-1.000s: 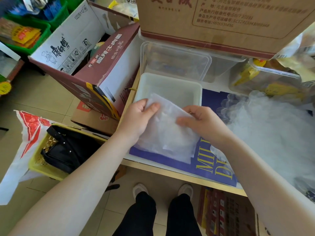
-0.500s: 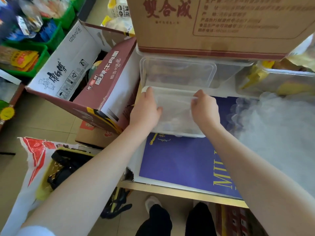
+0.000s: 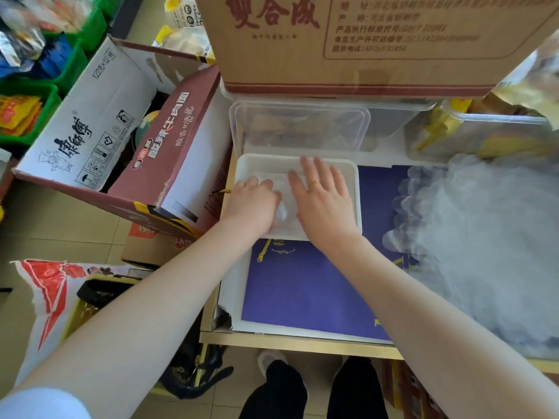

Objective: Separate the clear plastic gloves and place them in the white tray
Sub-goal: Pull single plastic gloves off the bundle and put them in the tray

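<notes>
Both hands are down in the white tray (image 3: 354,189), pressing a folded clear glove (image 3: 282,211) flat against its floor; the right hand (image 3: 322,204) lies with straight, spread fingers (image 3: 320,170) on top of the film, gripping nothing; the left hand (image 3: 252,204) rests on the glove's near-left part with its fingers (image 3: 255,184) bent at the knuckles, and whether they pinch the plastic or only push on it cannot be told.

The likeliest trouble, as I judge it, is cling; the thin film may stick to a palm and lift out of the tray as the hands rise; it may also spring open from its fold and spill over the near rim onto the blue book (image 3: 302,285) on the tabletop (image 3: 296,343). The pile of loose gloves (image 3: 484,237) lies well to the right, and a sleeve or forearm sweeping back could drag several off at once.

Most of the glove is covered by the hands, so its shape and how many layers lie there are unclear; the pile runs out of view at the right edge, and its single gloves blur together; the clear container (image 3: 299,128) behind the tray shows only hazy contents.
</notes>
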A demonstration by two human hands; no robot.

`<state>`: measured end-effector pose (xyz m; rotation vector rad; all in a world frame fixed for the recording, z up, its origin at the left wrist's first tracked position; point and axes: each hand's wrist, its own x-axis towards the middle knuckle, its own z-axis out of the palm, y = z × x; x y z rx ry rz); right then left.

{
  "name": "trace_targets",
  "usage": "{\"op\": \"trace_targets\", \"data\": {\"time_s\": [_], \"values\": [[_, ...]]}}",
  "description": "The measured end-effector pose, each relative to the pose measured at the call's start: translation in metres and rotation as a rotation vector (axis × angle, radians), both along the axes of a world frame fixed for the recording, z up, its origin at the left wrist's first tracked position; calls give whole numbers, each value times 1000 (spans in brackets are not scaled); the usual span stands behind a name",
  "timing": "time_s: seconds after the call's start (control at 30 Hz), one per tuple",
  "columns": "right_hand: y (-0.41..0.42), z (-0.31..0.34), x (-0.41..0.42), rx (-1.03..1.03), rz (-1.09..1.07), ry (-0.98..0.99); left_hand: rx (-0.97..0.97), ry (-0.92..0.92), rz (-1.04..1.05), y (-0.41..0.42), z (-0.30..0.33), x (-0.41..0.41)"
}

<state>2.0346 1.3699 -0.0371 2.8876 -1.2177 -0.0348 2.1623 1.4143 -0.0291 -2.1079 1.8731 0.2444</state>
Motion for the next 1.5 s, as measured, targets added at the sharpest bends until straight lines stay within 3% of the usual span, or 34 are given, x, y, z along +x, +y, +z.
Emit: {"op": "trace_targets", "data": {"time_s": [0.07, 0.13, 0.23, 0.33, 0.4, 0.5, 0.6, 0.73, 0.87, 1.0, 1.07, 1.17, 1.3, 1.4, 1.5], "values": [[-5, 0, -2, 359, 140, -15, -8, -55, -19, -1, 1, -4], [-19, 1, -7, 522, 99, 113, -20, -90, -31, 0, 1, -6], [-26, 0, -21, 370, 37, 217, -24, -124, 0, 3, 0, -6], [-24, -2, -33, 255, 126, 243, 7, -153, 21, 4, -1, -6], [-23, -1, -43, 226, 188, 80, 25, -156, 29, 5, -3, -4], [-22, -1, -70, 187, 106, -301, 35, -148, 43, 6, -9, 1], [-14, 2, -97, 155, 86, -407, 31, -184, 57, 7, -5, -3], [-8, 3, -95, 115, 209, -326, 22, -302, -9, 7, 7, -9], [-7, 8, -53, 304, 223, -143, 76, -260, -80, 5, -5, -4], [-15, -2, -14, 415, 140, 84, -197, -74, -84, 15, 4, 4], [-17, -9, -9, 432, 93, 142, -375, 109, 12, 26, 3, 15], [-20, -11, -12, 383, 0, 127, -490, 158, -18, 38, 5, 25], [-24, -6, -6, 231, -24, 46, -443, 223, -70, 37, 3, 23], [-24, -9, 8, 267, -22, -5, -374, 207, -56, 34, -1, 25], [-21, -16, 24, 270, -68, 63, -279, 112, -124, 32, -8, 30]]}}
